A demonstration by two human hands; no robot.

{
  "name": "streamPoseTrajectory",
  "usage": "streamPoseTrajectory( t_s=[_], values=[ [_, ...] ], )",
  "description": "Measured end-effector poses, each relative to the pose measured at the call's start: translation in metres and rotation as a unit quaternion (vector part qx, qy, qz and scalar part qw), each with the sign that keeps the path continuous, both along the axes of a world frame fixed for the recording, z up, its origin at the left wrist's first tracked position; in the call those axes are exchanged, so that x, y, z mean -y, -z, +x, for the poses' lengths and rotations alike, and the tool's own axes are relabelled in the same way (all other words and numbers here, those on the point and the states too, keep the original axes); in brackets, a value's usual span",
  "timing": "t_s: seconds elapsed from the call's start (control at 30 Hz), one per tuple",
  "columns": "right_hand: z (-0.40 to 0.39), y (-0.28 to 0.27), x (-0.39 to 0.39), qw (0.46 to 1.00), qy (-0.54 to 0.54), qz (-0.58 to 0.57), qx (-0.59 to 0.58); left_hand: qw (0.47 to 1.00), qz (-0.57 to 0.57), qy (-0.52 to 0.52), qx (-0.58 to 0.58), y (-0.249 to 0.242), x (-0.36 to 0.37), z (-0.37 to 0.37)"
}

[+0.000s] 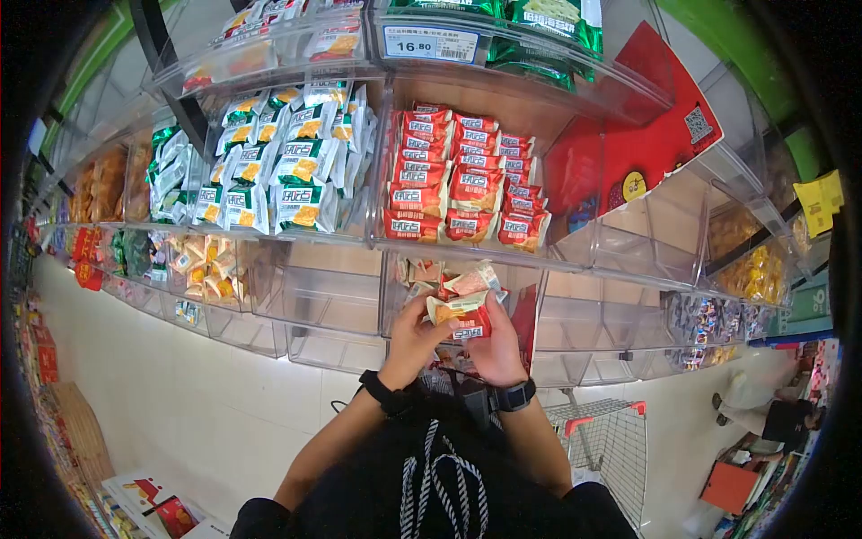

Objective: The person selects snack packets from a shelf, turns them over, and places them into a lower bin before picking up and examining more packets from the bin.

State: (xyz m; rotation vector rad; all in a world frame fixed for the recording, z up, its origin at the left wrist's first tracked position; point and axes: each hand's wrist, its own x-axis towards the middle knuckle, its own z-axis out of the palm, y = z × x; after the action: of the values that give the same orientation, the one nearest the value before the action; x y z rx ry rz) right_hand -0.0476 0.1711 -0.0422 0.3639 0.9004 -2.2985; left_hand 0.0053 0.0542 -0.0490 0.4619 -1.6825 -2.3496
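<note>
Both your hands sit at the center of the frame, just in front of the clear shelf bins. Your left hand (415, 337) and right hand (494, 346) together hold a small bundle of red snack packets (462, 314), with the fingers of each grip pinching the wrappers from its own side. A few packets fan out above your fingertips, and one shows a pale label across a red wrapper with an orange picture of the snack.

As far as the stocking goes, the bin just above center is already well filled: the red packets in the bin (458, 184) stand in neat overlapping rows. To their left, the white and green packets (287, 171) are likewise packed tight. The lower bin (422, 269) right behind your hands holds only a handful of loose packets, so I judge that compartment is barely begun. The bins right of center, under the red promotional sign (660, 135), look bare apart from their clear walls.

A wire shopping cart (611, 440) with a red handle stands at the lower right, just beside your right forearm. A price label (431, 42) reading 16.80 sits on the top shelf edge.
</note>
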Motion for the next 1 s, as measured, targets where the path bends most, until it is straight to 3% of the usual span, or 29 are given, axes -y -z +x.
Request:
streamPoseTrajectory(
  t_s=[0.07, 0.23, 0.37, 0.5, 0.57, 0.67, 0.8, 0.87, 1.0],
  values=[
    [0.001, -0.004, 0.0, 1.0, -0.007, 0.012, -0.005, 0.99, 0.087, 0.09, 0.065, -0.017, 0.004, 0.001],
    [0.002, -0.012, -0.001, 0.998, -0.037, -0.04, 0.025, 0.988, 0.108, 0.102, 0.051, -0.011, 0.003, 0.004],
    [0.004, -0.013, 0.001, 0.999, 0.016, -0.01, -0.026, 0.994, 0.09, 0.065, 0.016, -0.005, 0.001, 0.004],
    [0.001, -0.019, -0.002, 0.996, 0.065, -0.063, 0.004, 0.974, 0.215, -0.069, -0.005, -0.014, 0.005, 0.001],
    [0.004, -0.008, -0.01, 0.997, 0.029, -0.065, 0.027, 0.97, 0.216, -0.101, 0.049, -0.017, 0.008, 0.001],
    [0.014, -0.01, -0.007, 0.996, -0.061, -0.061, 0.002, 0.966, 0.23, -0.114, 0.036, -0.016, 0.007, -0.001],
    [0.015, -0.015, -0.003, 0.989, -0.107, -0.085, -0.059, 0.976, 0.195, -0.088, 0.031, -0.017, 0.007, 0.003],
    [0.013, -0.012, -0.003, 0.988, -0.118, -0.082, -0.061, 0.996, 0.067, -0.05, -0.001, -0.027, 0.006, 0.003],
    [0.007, -0.01, -0.008, 0.983, -0.144, -0.073, -0.081, 0.998, 0.051, 0.02, 0.016, -0.036, 0.019, 0.009]
  ],
)
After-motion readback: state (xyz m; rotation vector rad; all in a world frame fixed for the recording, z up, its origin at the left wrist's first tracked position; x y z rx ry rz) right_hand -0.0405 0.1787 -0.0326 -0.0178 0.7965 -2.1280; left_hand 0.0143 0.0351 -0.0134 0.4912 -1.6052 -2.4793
